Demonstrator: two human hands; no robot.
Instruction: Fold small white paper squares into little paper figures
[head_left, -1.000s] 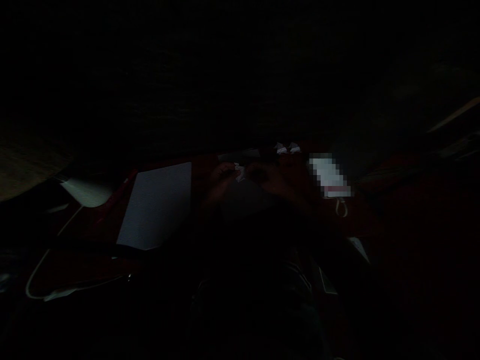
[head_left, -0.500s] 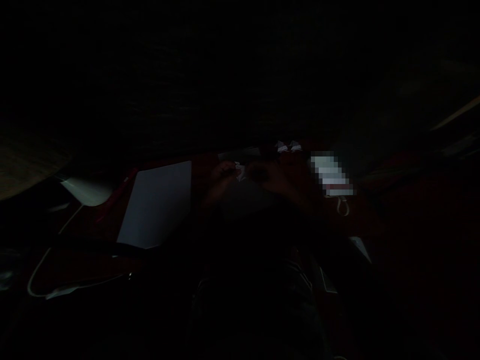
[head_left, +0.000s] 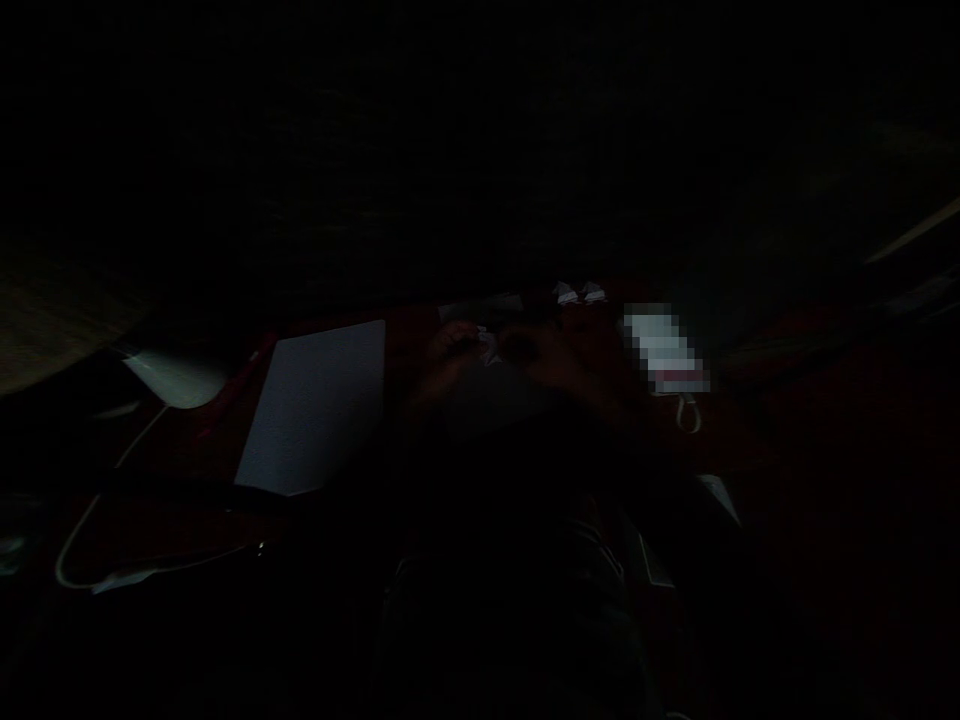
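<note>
The scene is very dark. My left hand [head_left: 448,352] and my right hand [head_left: 534,355] meet over a dark red surface [head_left: 600,345], fingers pinched on a small white folded paper piece [head_left: 489,346] held between them. Two small white folded paper shapes [head_left: 579,293] lie just beyond my right hand. A large pale sheet of paper [head_left: 319,405] lies flat to the left of my left hand.
A blurred white card with a loop [head_left: 666,358] lies right of my hands. At the left sit a pale rounded object [head_left: 176,378] and a white cable [head_left: 112,560]. My dark clothing fills the lower middle.
The small paper piece has shifted slightly between my fingertips. Both hands stay in the same place.
</note>
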